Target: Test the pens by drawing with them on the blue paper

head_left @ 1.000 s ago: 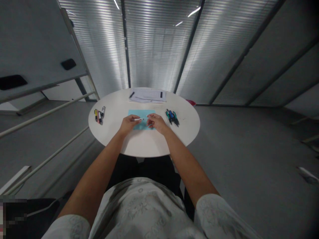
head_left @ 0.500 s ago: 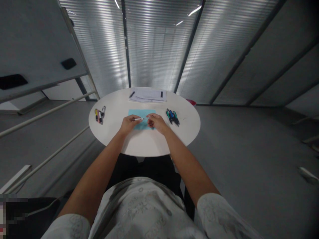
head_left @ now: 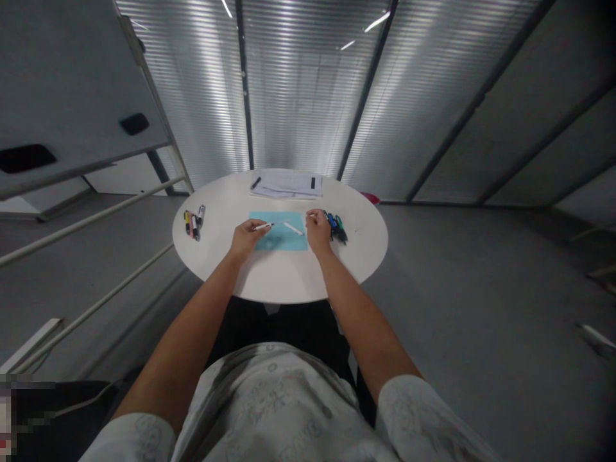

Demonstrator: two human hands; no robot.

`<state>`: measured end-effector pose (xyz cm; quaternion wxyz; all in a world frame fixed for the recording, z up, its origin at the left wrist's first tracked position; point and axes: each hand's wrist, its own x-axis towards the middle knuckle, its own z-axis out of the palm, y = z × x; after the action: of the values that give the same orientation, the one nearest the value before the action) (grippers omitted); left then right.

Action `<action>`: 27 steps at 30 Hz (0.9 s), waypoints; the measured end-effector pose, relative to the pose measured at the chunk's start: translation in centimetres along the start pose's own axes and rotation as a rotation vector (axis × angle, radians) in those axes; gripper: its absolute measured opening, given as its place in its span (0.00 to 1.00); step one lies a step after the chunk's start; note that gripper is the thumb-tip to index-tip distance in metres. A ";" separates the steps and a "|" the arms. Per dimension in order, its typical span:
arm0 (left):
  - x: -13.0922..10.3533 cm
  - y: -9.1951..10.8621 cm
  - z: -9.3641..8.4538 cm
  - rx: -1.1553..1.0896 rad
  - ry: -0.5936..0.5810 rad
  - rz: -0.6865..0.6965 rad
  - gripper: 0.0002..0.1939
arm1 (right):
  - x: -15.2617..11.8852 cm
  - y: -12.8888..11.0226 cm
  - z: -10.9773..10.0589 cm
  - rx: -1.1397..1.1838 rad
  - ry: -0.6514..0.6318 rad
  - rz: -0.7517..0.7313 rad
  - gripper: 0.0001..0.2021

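Observation:
My left hand [head_left: 246, 239] is closed on a slim white pen [head_left: 262, 226], over the left part of a light-blue sheet [head_left: 279, 241]. A thin, pale line extends from the pen's tip toward the right; its exact nature is too small to tell. On the sheet, between my hands, a white tube-like piece [head_left: 293, 229] lies at a slant. My right hand [head_left: 318, 232] is at the sheet's right edge, fingers curled together. Whatever it may hold is hidden. Just beyond it are several dark pens [head_left: 341, 230] with green and blue parts, partly covered by this hand.
The round white table [head_left: 212, 260] carries a stack of papers [head_left: 286, 185] at its far side, with a dark pen [head_left: 255, 183] on the left. Several markers [head_left: 193, 224] lie at the left. A white-railed frame [head_left: 91, 230] stands left of the table.
My right hand has moved right, away from the pen tip, to the sheet's edge beside the dark pens. A white tube-like piece now shows on the sheet. My left hand has barely moved.

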<state>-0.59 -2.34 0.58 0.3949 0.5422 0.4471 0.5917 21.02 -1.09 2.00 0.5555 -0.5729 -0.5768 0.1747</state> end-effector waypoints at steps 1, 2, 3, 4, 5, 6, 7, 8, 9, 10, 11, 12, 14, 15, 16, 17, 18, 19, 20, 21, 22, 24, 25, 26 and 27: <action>0.0 0.0 0.0 -0.019 0.008 -0.005 0.18 | 0.0 0.2 -0.1 -0.152 0.013 -0.050 0.10; 0.1 0.0 -0.1 -0.039 0.016 -0.010 0.18 | -0.1 0.3 -0.1 -0.295 -0.019 -0.089 0.11; 0.1 0.0 -0.1 -0.055 0.024 -0.015 0.18 | -0.3 0.4 -0.1 -0.425 -0.074 -0.113 0.11; 0.1 0.0 -0.1 -0.067 0.031 -0.023 0.18 | -0.6 0.5 -0.1 -0.535 -0.135 -0.123 0.11; 0.1 0.0 -0.1 -0.073 0.037 -0.032 0.19 | -0.8 0.5 0.0 -0.618 -0.189 -0.123 0.11; 0.1 0.0 -0.1 -0.074 0.041 -0.041 0.19 | -1.0 0.5 0.2 -0.671 -0.232 -0.121 0.11; 0.1 0.1 -0.1 -0.074 0.043 -0.047 0.19 | -1.2 0.6 0.3 -0.693 -0.256 -0.117 0.11; 0.1 0.1 -0.1 -0.073 0.043 -0.051 0.19 | -1.2 0.7 0.4 -0.680 -0.264 -0.113 0.11; 0.1 0.1 -0.1 -0.074 0.043 -0.053 0.19 | -1.1 0.8 0.5 -0.634 -0.253 -0.103 0.10; 0.1 0.2 -0.1 -0.075 0.042 -0.054 0.19 | -0.8 0.9 0.6 -0.550 -0.226 -0.082 0.09; 0.1 0.3 -0.1 -0.075 0.044 -0.057 0.19 | -0.5 1.0 0.6 -0.431 -0.191 -0.046 0.08; 0.1 0.4 -0.1 -0.072 0.047 -0.061 0.19 | -0.2 1.0 0.6 -0.277 -0.149 0.012 0.08; 0.1 0.4 -0.1 -0.063 0.054 -0.070 0.18 | 0.5 1.0 0.6 0.108 -0.085 0.179 0.09; 0.1 0.5 -0.1 -0.063 0.054 -0.072 0.18 | 0.8 0.9 0.5 0.307 -0.059 0.266 0.10; 0.1 0.4 -0.1 -0.067 0.050 -0.071 0.18 | 1.0 0.7 0.3 0.487 -0.047 0.329 0.11; 0.1 0.4 -0.2 -0.074 0.043 -0.069 0.17 | 1.1 0.4 0.2 0.638 -0.039 0.370 0.12; 0.1 0.4 -0.2 -0.081 0.035 -0.067 0.17 | 1.1 0.1 0.0 0.753 -0.041 0.397 0.13; 0.1 0.3 -0.2 -0.085 0.028 -0.065 0.17 | 1.1 -0.2 -0.2 0.831 -0.052 0.416 0.14; 0.1 0.3 -0.2 -0.087 0.023 -0.065 0.17 | 1.1 -0.5 -0.4 0.880 -0.063 0.434 0.14; 0.1 0.3 -0.2 -0.087 0.020 -0.066 0.17 | 1.0 -0.7 -0.5 0.909 -0.077 0.451 0.15; 0.1 0.3 -0.2 -0.088 0.021 -0.068 0.17 | 0.9 -0.9 -0.6 0.926 -0.090 0.465 0.15; 0.0 0.4 -0.2 -0.089 0.017 -0.070 0.17 | 0.8 -1.2 -0.6 0.951 -0.106 0.482 0.17; 0.0 0.4 -0.2 -0.090 0.013 -0.069 0.17 | 0.7 -1.2 -0.5 0.963 -0.114 0.486 0.18; -0.1 0.5 -0.2 -0.091 0.007 -0.066 0.16 | 0.6 -1.2 -0.4 0.974 -0.120 0.488 0.20; -0.1 0.5 -0.2 -0.091 0.000 -0.062 0.16 | 0.6 -1.2 -0.3 0.980 -0.125 0.490 0.21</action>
<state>-0.77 -2.61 1.02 0.4375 0.5097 0.4362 0.5988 20.88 -1.04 3.34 0.6650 -0.3533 -0.3096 0.5807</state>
